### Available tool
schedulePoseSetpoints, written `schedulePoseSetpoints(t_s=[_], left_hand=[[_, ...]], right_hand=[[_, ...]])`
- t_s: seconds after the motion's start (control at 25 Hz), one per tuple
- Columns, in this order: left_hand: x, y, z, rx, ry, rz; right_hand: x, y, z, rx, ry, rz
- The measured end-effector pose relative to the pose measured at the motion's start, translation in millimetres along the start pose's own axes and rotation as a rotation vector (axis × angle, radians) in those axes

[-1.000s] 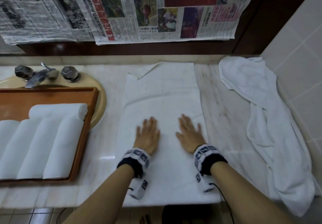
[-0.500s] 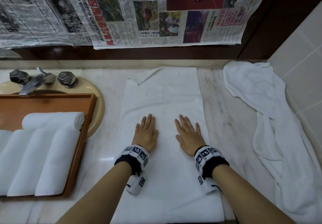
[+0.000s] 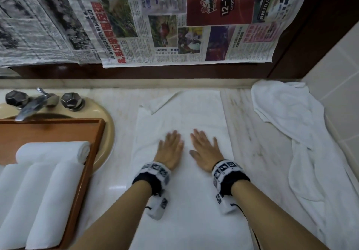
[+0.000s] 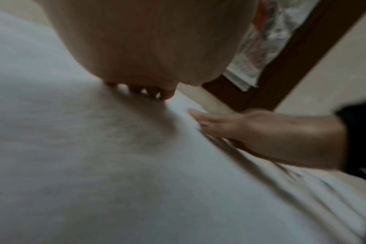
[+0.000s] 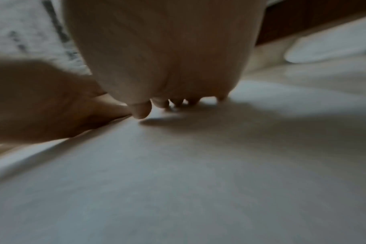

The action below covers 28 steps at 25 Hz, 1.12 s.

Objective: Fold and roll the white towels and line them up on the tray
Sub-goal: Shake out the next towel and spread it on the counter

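— So what is the step right now?

— Smoothing, I'd say. The folded towel (image 3: 186, 152) lies lengthwise on the desk (image 3: 258, 152), running from the near edge to the back wall. The left hand (image 3: 170, 148) and the right hand (image 3: 204, 150) lie on its middle, side by side but not touching, palms down, fingers straight and gripping nothing.

— How should it be done well?

— Keep the palms flat and press evenly, working from the centre towards the far end and out to the long edges, so creases go off the cloth rather than bunching. Watch the far left corner (image 3: 153, 108): it sits out of line with the rest, and it probably wants squaring before any rolling, or the roll will come out crooked at one end.

— And then?

— Probably roll from one short end, both hands level, tight enough to match the rolled towels (image 3: 44, 191) already on the wooden tray (image 3: 93, 152) at the left. Three lie side by side there, with a fourth (image 3: 52, 150) across their far ends.

— Anything left after this one?

— Yes, a loose towel (image 3: 301, 143) lies crumpled along the right wall, not yet folded. Both wrist views are blurred, showing little beyond flat fingers on white cloth.
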<state>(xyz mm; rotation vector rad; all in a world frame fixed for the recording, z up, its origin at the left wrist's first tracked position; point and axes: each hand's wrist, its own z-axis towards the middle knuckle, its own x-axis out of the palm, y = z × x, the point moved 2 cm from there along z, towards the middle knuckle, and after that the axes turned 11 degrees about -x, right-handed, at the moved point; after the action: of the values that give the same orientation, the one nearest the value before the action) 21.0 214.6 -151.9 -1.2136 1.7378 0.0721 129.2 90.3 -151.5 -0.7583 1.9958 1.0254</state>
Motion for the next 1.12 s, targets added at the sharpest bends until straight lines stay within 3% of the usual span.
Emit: schedulePoseSetpoints(t_s=[0.12, 0.16, 0.2, 0.28, 0.32, 0.36, 0.44, 0.52, 0.56, 0.6, 0.64, 0.72, 0.76, 0.92, 1.12], left_hand=[[-24.1, 50.9, 18.8, -0.441, -0.259, 0.001], [-27.5, 47.8, 18.8, -0.521, -0.298, -0.070], [-23.3, 31.4, 18.6, -0.446, -0.304, -0.134], [-4.9, -18.0, 24.4, -0.054, -0.153, -0.178], [2.3, -29.6, 30.0, 0.077, -0.055, -0.141], [-1.3, -26.8, 38.0, 0.120, -0.012, -0.064], [-20.1, 7.7, 59.8, -0.077, -0.102, 0.073], [-42.8, 33.2, 61.5, -0.449, -0.261, -0.003], [-47.5, 28.4, 57.4, -0.509, -0.312, -0.094], [-47.3, 9.9, 54.4, -0.411, -0.355, -0.192], [-44.0, -15.8, 54.7, -0.221, -0.333, -0.284], [-30.6, -56.4, 60.6, 0.065, -0.108, -0.348], [-28.5, -61.0, 66.9, 0.098, -0.018, -0.300], [-52.6, -33.9, 112.8, -0.003, -0.097, -0.077], [-94.3, -26.1, 148.5, -0.145, -0.193, -0.157]], right_hand=[[-8.0, -43.0, -6.3, 0.469, -0.082, 0.120], [-13.7, -40.8, -2.4, 0.550, -0.089, 0.150], [-17.8, -28.5, 4.4, 0.525, -0.104, 0.137], [-17.1, -3.7, 29.0, 0.212, -0.097, 0.040], [-16.0, -1.5, 37.9, 0.085, -0.064, 0.032], [-17.6, -10.1, 41.0, 0.054, -0.034, 0.036], [-24.9, -45.7, 36.1, 0.267, -0.064, 0.075], [-40.5, -68.2, 28.3, 0.553, -0.062, 0.135], [-47.8, -66.6, 32.9, 0.578, -0.069, 0.133], [-52.9, -57.7, 42.3, 0.516, -0.089, 0.091], [-57.0, -47.3, 57.5, 0.396, -0.100, 0.053], [-60.2, -31.9, 85.6, 0.172, -0.060, 0.068], [-58.1, -29.3, 92.8, 0.137, -0.022, 0.085], [-49.0, -41.7, 97.5, 0.156, -0.005, 0.017], [-50.8, -35.6, 98.3, 0.177, -0.007, 0.018]])
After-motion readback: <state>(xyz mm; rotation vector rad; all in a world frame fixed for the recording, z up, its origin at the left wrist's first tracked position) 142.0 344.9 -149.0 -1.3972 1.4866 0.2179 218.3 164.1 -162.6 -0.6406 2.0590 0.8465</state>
